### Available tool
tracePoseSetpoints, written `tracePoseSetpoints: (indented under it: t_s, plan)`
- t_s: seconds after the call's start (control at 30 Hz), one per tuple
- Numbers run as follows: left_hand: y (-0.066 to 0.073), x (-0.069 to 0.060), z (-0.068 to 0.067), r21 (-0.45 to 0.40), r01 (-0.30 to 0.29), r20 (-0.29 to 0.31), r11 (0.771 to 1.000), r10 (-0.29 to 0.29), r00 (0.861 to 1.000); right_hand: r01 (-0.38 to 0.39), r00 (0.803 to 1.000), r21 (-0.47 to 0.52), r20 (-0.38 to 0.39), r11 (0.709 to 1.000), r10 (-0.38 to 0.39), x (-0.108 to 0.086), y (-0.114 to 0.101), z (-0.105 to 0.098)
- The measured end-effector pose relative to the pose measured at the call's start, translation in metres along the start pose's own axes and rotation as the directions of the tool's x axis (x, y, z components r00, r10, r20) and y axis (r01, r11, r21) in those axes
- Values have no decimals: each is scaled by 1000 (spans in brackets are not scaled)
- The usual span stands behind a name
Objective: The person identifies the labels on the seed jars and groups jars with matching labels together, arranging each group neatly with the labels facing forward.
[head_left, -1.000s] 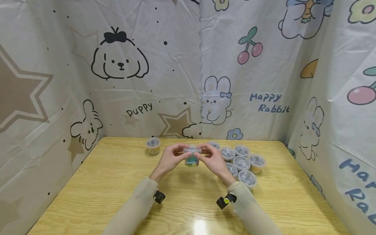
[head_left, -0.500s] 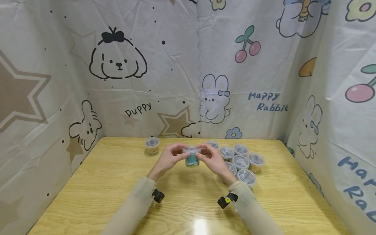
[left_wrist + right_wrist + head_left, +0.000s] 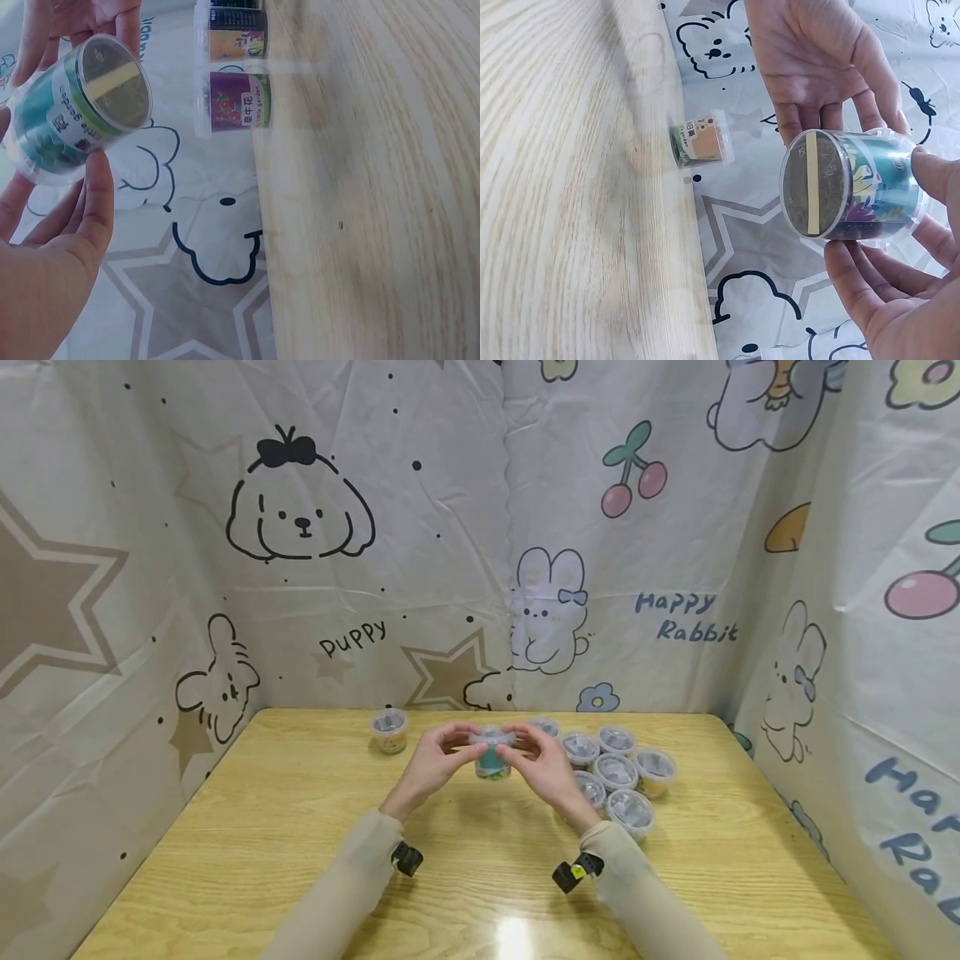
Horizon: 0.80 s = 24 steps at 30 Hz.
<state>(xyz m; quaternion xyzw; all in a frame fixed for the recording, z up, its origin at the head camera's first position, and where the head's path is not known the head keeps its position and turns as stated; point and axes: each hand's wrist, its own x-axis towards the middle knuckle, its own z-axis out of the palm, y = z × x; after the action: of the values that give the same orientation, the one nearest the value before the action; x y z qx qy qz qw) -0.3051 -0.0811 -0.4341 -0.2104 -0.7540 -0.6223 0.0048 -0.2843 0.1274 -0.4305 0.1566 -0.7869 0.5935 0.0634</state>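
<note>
Both hands hold a clear plastic planter cup point(image 3: 492, 762) with a teal printed label, up off the table in the head view. My left hand point(image 3: 435, 766) grips its left side and my right hand point(image 3: 545, 764) its right, thumbs at the near side below the rim. In the left wrist view, the cup point(image 3: 82, 105) is tilted, with its bottom and a pale strip showing. From the right wrist, the same cup point(image 3: 851, 187) shows dark contents through the base and the pale strip point(image 3: 813, 184) across it.
Several similar lidded cups point(image 3: 617, 772) are grouped on the right of the wooden table point(image 3: 315, 843). One cup with an orange label point(image 3: 390, 732) stands apart at the back left. A printed curtain point(image 3: 420, 543) hangs behind and at both sides.
Both hands keep their grip on the cup, which has risen very slightly. The head view has shifted a little; the other cups stay where they were.
</note>
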Motion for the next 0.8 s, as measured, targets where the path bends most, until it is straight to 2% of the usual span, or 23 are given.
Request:
tracePoseSetpoints:
  t_s: [0.2, 0.37, 0.47, 0.63, 0.8]
  plan:
    - [1, 0, -5, -51, -2, 61, 999, 5, 998, -18, 1000, -4, -9, 1000, 18, 1, -1, -1]
    - [2, -1, -8, -89, 1, 88, 996, 7, 996, -11, 999, 42, 32, 999, 10, 2, 2, -1]
    - [1, -1, -7, -79, 2, 70, 997, 4, 998, -27, 998, 70, 52, 997, 23, 1, 3, 0]
    - [-2, 0, -4, -35, 8, -1, 999, -8, 1000, -19, 999, 14, 27, 1000, 18, -1, -1, 2]
    - [0, 0, 0, 40, -48, -18, 998, 48, 999, -3, 1000, -9, 7, 1000, 3, 0, -3, 4]
